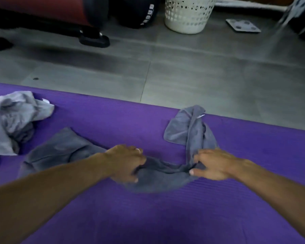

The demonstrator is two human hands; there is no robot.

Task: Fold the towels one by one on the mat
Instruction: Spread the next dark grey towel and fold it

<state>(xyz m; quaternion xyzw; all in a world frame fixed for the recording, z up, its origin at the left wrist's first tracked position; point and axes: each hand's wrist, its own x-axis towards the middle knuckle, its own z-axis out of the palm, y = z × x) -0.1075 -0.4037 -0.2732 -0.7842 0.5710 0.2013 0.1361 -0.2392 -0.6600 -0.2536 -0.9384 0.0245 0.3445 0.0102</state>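
I am working on the purple mat [165, 217], which lies on a grey tiled floor [183, 71]. A dark grey towel [162, 175] sprawls unfolded across the middle of the mat, one end reaching toward the mat's left side and the other bunched up near its far edge. My left hand [126, 163] has its fingers curled round a bunch of this towel near the middle of its length, and my right hand [212, 164] pinches the same cloth just beside it, thumb below and fingers above; the fabric sags in a crumpled band between my two hands and rests on the mat. At the mat's far left corner lies a crumpled heap of lighter grey towels [14, 120], well apart from both hands, with a small white tag showing at its right side. Beyond the mat's far edge, on the floor, stand a white perforated laundry basket [187, 16], a flat grey bathroom scale [243, 25] to its right, and dark red and black equipment [51, 11] to its left, too blurred to make out.
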